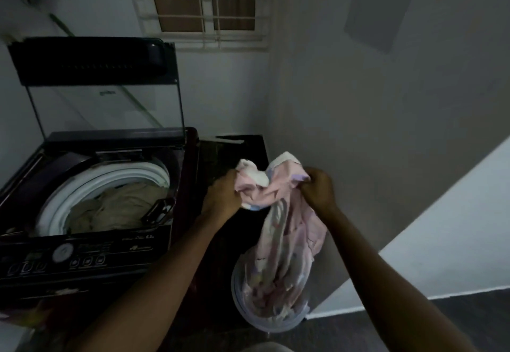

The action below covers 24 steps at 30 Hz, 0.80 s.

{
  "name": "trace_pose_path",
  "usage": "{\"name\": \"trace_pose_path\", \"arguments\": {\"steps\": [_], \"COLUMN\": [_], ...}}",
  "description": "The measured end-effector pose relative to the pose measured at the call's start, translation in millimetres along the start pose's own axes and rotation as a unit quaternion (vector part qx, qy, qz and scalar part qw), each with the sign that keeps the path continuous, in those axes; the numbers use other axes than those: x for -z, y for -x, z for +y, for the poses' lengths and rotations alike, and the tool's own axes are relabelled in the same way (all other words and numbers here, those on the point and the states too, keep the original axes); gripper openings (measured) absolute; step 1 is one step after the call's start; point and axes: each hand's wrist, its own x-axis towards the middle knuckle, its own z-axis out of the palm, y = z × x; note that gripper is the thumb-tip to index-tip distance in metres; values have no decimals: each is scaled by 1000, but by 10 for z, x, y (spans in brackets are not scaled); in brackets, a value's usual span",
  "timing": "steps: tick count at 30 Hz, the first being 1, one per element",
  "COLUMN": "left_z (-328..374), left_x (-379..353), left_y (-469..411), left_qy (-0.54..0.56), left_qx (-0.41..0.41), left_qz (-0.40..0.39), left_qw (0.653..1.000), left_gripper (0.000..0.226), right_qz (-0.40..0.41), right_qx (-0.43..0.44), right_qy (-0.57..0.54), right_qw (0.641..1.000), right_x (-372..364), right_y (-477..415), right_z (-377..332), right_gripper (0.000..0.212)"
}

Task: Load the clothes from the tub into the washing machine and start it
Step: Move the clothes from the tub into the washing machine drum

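Note:
A pale pink printed cloth [287, 213] hangs from both my hands above a round translucent tub [242, 307] on the floor, its lower end still lying in the tub. My left hand [223, 194] grips the bunched top of the cloth on its left side. My right hand [318, 187] grips it on the right. The top-loading washing machine [91, 241] stands to the left with its glass lid [105, 103] raised. A beige garment [116, 208] lies inside the white-rimmed drum. The control panel [63, 257] with a dial and buttons runs along the machine's front edge.
A dark low slab [234, 147] sits between the machine and the grey wall on the right. A barred window [204, 1] is high on the back wall. Dark floor [455, 318] extends to the lower right.

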Motion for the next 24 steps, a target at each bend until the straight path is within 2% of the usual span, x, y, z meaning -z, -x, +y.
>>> {"name": "trace_pose_path", "arguments": {"steps": [1, 2, 3, 4, 5, 6, 7, 8, 10, 13, 15, 17, 19, 21, 22, 23, 24], "left_z": [27, 15, -34, -89, -49, 13, 93, 150, 209, 295, 358, 429, 518, 632, 687, 728, 724], "left_x": [-94, -225, -389, -553, -588, -548, -487, -446, -353, -200, -90, 11, 73, 95, 101, 94, 93], "left_y": [18, 15, -8, -28, 23, 86, 140, 158, 141, 68, 7, -64, -137, -162, -157, -159, -170], "left_qy": [75, 142, 189, 213, 230, 240, 238, 231, 235, 241, 250, 290, 385, 522, 578, 619, 644], "left_qx": [-43, -82, -88, -56, -19, 12, 36, 63, 112, 121, 121, 151, 193, 228, 248, 260, 270], "left_qz": [-72, -128, -156, -161, -152, -118, -68, -11, 71, 123, 154, 176, 179, 156, 140, 130, 126], "left_qw": [994, 978, 966, 962, 961, 964, 968, 971, 963, 955, 948, 928, 885, 807, 765, 730, 705], "left_gripper": [57, 76, 97, 110, 114, 104, 86, 66, 45, 38, 37, 38, 38, 37, 38, 37, 37], "right_qz": [-16, -38, -66, -91, -111, -135, -164, -202, -251, -222, -175, -167, -202, -199, -189, -174, -158], "right_qx": [13, 43, 58, 75, 78, 77, 64, 47, 12, -4, -17, -56, -76, -74, -81, -99, -107], "right_qy": [-1, -5, -11, -21, -31, -40, -56, -85, -166, -211, -159, -110, -85, -25, -5, 2, 9], "right_qw": [1000, 998, 996, 993, 990, 987, 983, 975, 954, 952, 972, 978, 973, 977, 979, 980, 982], "right_x": [-43, -79, -92, -115, -113, -129, -128, -121, -97, 15, 68, 29, -104, -374, -496, -603, -599], "right_y": [-36, -71, -84, -112, -126, -162, -187, -203, -215, -85, 59, 274, 477, 560, 578, 569, 565], "right_z": [-97, -215, -364, -465, -595, -670, -739, -808, -878, -813, -599, -323, -113, 155, 229, 305, 189], "right_gripper": [9, 11, 15, 15, 16, 19, 15, 4, 30, 46, 57, 80, 104, 126, 128, 120, 104]}}
